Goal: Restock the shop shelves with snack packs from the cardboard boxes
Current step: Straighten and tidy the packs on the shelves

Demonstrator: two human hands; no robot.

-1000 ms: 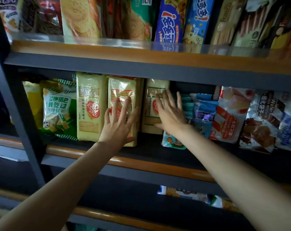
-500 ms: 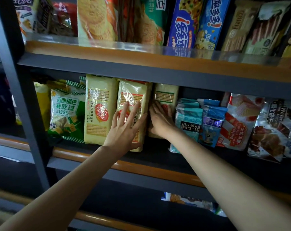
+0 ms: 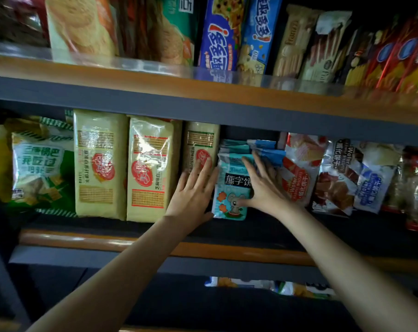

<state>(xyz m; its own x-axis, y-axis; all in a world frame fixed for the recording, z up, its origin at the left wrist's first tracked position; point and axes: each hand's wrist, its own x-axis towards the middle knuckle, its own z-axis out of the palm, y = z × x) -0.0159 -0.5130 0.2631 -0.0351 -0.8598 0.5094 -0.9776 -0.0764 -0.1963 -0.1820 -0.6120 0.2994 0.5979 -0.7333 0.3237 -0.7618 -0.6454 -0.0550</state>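
Note:
On the middle shelf [image 3: 107, 240] three tall yellow cracker packs stand side by side: [image 3: 100, 164], [image 3: 150, 168] and, set further back, [image 3: 200, 144]. A teal biscuit pack with a cartoon mouse [image 3: 229, 188] stands to their right, with blue packs [image 3: 267, 149] behind it. My left hand [image 3: 193, 190] lies flat, fingers apart, against the third yellow pack, touching the teal pack's left edge. My right hand [image 3: 263, 185] rests spread on the teal and blue packs, thumb on the teal pack's front. No cardboard box is in view.
A green-and-white snack bag [image 3: 40, 168] sits at the left; red-white wafer packs [image 3: 301, 164] and darker wafer bags [image 3: 346, 178] fill the right. The upper shelf [image 3: 155, 85] holds several cookie packs behind a clear lip. More packs [image 3: 239, 282] lie on the shelf below.
Both hands have shifted right: the left from the second yellow pack to the third, the right from the third yellow pack onto the teal pack. The view has moved closer.

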